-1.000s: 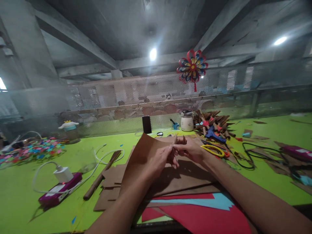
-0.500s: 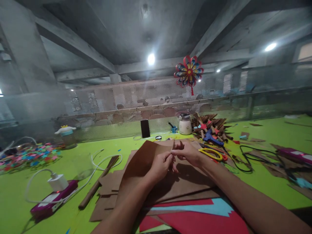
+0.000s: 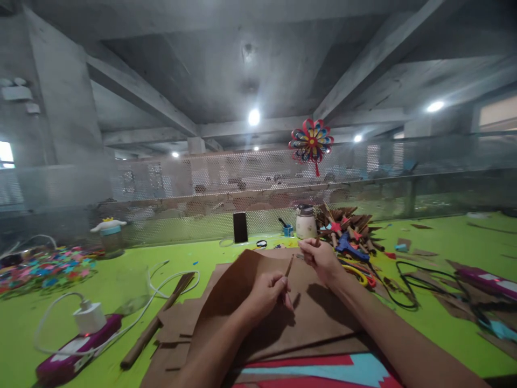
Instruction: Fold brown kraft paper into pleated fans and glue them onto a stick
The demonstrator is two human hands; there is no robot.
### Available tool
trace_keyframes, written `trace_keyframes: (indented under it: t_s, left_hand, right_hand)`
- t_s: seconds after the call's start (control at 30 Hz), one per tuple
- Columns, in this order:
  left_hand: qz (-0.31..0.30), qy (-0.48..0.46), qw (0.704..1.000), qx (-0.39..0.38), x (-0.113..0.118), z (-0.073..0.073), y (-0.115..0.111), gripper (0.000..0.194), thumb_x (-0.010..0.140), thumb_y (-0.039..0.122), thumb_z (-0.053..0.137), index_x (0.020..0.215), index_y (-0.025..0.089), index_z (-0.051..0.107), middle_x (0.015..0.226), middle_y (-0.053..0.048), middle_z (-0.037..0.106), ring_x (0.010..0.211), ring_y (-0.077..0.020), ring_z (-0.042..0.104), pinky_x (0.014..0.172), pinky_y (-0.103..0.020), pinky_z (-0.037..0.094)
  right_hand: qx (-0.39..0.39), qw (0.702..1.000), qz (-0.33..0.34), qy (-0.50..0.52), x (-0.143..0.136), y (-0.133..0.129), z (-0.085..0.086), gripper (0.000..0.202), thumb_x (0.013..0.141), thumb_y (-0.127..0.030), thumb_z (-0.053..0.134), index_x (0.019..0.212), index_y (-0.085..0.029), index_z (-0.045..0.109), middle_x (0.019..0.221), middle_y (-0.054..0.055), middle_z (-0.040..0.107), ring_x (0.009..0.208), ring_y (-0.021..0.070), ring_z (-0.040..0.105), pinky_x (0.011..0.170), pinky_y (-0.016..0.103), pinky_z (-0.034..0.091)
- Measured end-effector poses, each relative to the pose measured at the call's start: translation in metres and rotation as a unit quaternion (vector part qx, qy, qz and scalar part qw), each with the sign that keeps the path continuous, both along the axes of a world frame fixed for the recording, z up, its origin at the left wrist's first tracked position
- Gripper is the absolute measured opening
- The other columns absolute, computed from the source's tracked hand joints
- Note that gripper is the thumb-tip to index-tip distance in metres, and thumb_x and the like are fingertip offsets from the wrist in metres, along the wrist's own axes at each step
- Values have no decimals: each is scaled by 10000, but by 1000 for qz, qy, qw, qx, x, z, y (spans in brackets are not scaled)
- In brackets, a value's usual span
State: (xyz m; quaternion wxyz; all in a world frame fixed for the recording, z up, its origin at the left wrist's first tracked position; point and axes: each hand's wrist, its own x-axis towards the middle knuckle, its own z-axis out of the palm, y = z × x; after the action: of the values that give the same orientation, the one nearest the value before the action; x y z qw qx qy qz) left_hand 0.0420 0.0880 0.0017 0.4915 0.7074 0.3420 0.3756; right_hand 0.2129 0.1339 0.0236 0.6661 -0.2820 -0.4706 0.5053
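Over the stacked brown paper sheets [image 3: 315,318], my left hand [image 3: 269,293] is closed on a thin brown paper strip [image 3: 290,265] that sticks up from the fingertips. My right hand [image 3: 321,261] is a little higher and to the right, its fingers pinched on a small brown piece [image 3: 318,242], mostly hidden by the fingers. The two hands are apart. One brown sheet curls up [image 3: 230,275] beside my left forearm. Red and light-blue paper [image 3: 323,371] lies under the brown sheets at the near edge.
Left: a purple power strip [image 3: 76,350] with a white charger, a rolled brown paper tube [image 3: 149,331] and colourful paper stars [image 3: 48,269]. Right: yellow-handled scissors [image 3: 357,274], a blue glue gun [image 3: 350,248], brown paper pieces and black cable. A jar [image 3: 306,223] and phone [image 3: 240,227] stand behind.
My hands have moved apart; the right has gone up and right, the left slightly down. The strip now stands clear in my left hand. The view has tilted up slightly.
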Motion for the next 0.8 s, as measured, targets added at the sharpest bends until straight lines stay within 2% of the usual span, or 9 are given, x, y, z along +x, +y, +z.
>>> trace_keyframes:
  t_s: [0.1,0.17,0.23,0.3,0.47,0.57,0.67,0.8]
  left_hand:
    - [10,-33,999,9,1,-3,3,366,780,503,506,709,144,497,491,-39,614,428,-125,546,450,-213,363]
    - [26,-84,996,5,1,-3,6,378,774,524,513,724,150,482,493,-32,610,435,-129,553,461,-220,385]
    - [33,-116,993,-1,1,-2,9,383,759,530,536,736,151,479,499,-26,606,449,-134,565,463,-221,395]
    - [25,-120,992,-5,0,-1,10,397,744,539,555,739,147,489,498,-28,603,455,-136,571,461,-218,397]
    - [10,-114,993,-7,1,2,6,389,754,521,557,743,135,510,492,-43,609,453,-134,570,466,-217,396]
    - [26,-101,994,-17,-1,1,7,390,746,516,570,747,129,525,505,-51,620,449,-130,563,466,-215,389]
    - [38,-88,995,-33,-3,-1,12,396,749,519,566,767,124,536,529,-62,633,451,-122,553,479,-213,386]
    - [12,-109,993,-49,-4,-3,14,396,755,527,557,782,134,514,564,-59,640,488,-116,563,514,-209,391]
  right_hand:
    - [-15,1000,-9,10,4,3,0,408,499,-431,779,614,-151,505,467,-79,397,372,23,261,369,182,139]
    - [-23,998,50,-27,-1,-1,-2,414,560,-491,735,643,-139,533,502,-58,449,370,19,269,367,180,152]
    - [-7,986,137,-97,-12,-9,-4,419,621,-530,683,671,-135,551,560,-29,511,374,22,296,364,184,156]
    - [33,972,168,-158,-21,-16,-6,393,619,-497,703,653,-138,545,541,-34,510,380,28,311,370,190,172]
    - [67,972,119,-193,-27,-19,-7,349,616,-431,723,628,-152,515,493,-37,518,392,42,316,393,204,205]
    - [68,971,90,-209,-24,-13,-10,325,637,-421,706,627,-160,514,486,-44,501,395,50,321,396,209,223]
    - [100,967,40,-231,-25,-8,-15,285,665,-388,690,613,-165,520,500,-49,472,430,62,349,422,216,263]
    - [129,964,33,-229,-27,-7,-17,262,699,-382,662,632,-167,528,548,-30,504,485,78,390,472,229,302]
